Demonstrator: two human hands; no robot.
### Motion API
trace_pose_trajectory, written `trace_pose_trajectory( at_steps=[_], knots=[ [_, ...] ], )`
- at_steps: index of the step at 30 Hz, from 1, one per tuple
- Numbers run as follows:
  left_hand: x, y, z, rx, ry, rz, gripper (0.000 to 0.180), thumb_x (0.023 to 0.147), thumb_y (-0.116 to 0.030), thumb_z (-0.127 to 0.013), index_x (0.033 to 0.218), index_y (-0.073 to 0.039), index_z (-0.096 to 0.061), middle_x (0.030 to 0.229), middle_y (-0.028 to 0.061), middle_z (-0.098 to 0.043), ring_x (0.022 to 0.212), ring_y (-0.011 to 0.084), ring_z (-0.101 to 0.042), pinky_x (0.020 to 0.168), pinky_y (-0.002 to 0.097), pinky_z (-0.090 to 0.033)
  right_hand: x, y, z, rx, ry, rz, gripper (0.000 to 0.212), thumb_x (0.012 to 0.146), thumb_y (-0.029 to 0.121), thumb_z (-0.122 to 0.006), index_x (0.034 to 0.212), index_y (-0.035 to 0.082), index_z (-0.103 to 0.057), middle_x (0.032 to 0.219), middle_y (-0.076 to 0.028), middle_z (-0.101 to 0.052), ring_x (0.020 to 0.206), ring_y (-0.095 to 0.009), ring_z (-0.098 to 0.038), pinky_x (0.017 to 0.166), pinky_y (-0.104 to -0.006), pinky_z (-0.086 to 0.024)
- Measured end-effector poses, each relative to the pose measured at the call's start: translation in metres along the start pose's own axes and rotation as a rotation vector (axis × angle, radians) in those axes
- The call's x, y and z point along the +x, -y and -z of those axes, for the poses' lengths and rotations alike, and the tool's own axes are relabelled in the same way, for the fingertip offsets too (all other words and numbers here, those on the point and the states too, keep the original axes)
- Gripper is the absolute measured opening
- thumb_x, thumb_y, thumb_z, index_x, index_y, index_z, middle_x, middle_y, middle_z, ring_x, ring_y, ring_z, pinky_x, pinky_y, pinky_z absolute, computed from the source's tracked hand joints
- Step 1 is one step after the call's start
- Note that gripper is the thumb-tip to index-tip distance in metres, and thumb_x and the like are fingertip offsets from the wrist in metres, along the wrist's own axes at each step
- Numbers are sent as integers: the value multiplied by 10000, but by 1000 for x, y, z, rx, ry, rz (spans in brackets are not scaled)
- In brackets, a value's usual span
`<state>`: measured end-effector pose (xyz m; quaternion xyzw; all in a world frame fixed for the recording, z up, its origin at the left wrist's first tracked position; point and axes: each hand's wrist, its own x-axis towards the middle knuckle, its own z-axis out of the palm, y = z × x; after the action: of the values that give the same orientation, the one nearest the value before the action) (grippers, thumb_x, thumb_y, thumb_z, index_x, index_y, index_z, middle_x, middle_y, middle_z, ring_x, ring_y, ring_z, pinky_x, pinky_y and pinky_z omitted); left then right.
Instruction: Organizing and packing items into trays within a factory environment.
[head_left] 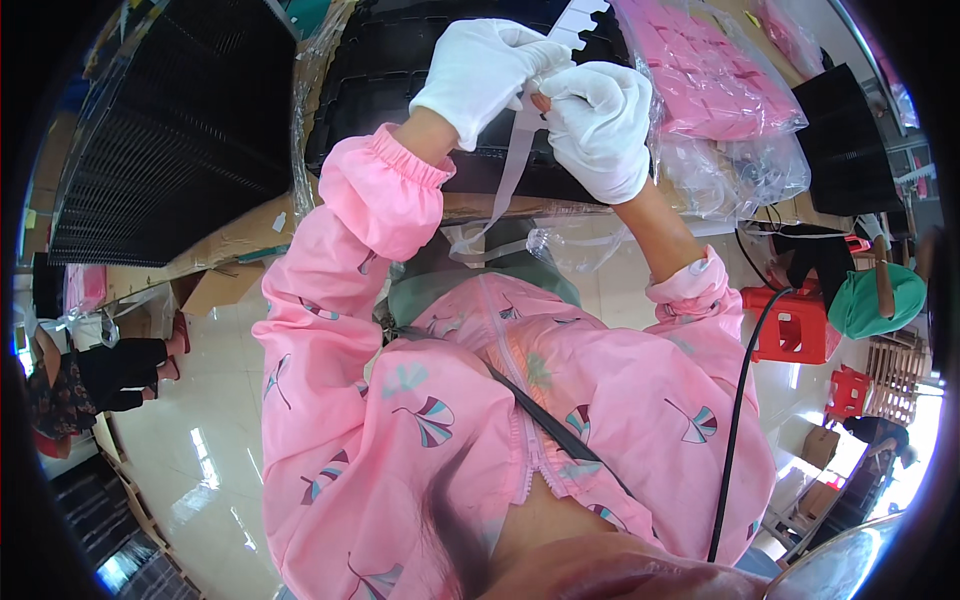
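Both my hands wear white gloves and meet over a black tray (pixel 375 75) with notched slots. My left hand (pixel 485 78) is closed, its fingertips pinching the upper part of a translucent plastic strip (pixel 513 165). My right hand (pixel 602 125) is closed beside it, thumb and finger pressed together at the same strip; a bare fingertip seems to show there. From the hands the strip hangs down over the tray's near edge and curls below it. Just beyond the fingers lies a white notched piece (pixel 578 22). Whatever small part lies between the fingertips is hidden.
Pink parts in clear plastic bags (pixel 700 75) lie right of the tray. A large black ribbed panel (pixel 180 130) stands on the left. A black cable (pixel 740 420) hangs at my right. Red stools (pixel 790 325) and co-workers (pixel 880 295) are farther off.
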<state>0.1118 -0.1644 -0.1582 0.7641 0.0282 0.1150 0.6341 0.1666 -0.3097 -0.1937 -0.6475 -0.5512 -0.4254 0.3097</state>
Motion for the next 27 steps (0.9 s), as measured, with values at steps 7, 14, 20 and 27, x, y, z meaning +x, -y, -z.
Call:
trace_pose_trajectory(
  at_steps=[7, 14, 20, 27],
  knots=[
    [15, 18, 1, -217, -26, 2, 212, 825, -208, -679, 888, -7, -694, 757, 62, -689, 614, 119, -661, 497, 224, -471, 9, 12, 4, 99, 89, -60, 152, 645, 24, -702, 730, 103, -603, 850, -56, -633, 732, -234, -598, 677, -328, -474],
    [-24, -13, 9, -286, -18, 30, 315, 837, -314, -663, 927, -13, -678, 747, 41, -670, 641, 110, -635, 513, 187, -446, 30, -27, 12, 427, 87, -839, 190, 816, 71, -619, 980, -13, -661, 1019, -79, -642, 889, -157, -605, 824, -277, -466],
    [-61, -23, -15, -399, 177, 2, 150, 852, -108, -616, 923, 11, -671, 811, 59, -679, 683, 109, -644, 603, 214, -491, 53, -27, -104, 916, 860, -430, 162, 781, 19, -601, 928, -38, -637, 921, -92, -634, 822, -150, -630, 800, -271, -485],
    [-72, -18, -8, -298, 135, -73, 154, 870, -101, -593, 932, 20, -666, 802, 65, -677, 664, 107, -653, 603, 213, -517, 86, 25, -149, 669, 1177, -287, 140, 770, 33, -585, 869, -52, -633, 879, -115, -635, 790, -206, -642, 776, -288, -494]
  ],
)
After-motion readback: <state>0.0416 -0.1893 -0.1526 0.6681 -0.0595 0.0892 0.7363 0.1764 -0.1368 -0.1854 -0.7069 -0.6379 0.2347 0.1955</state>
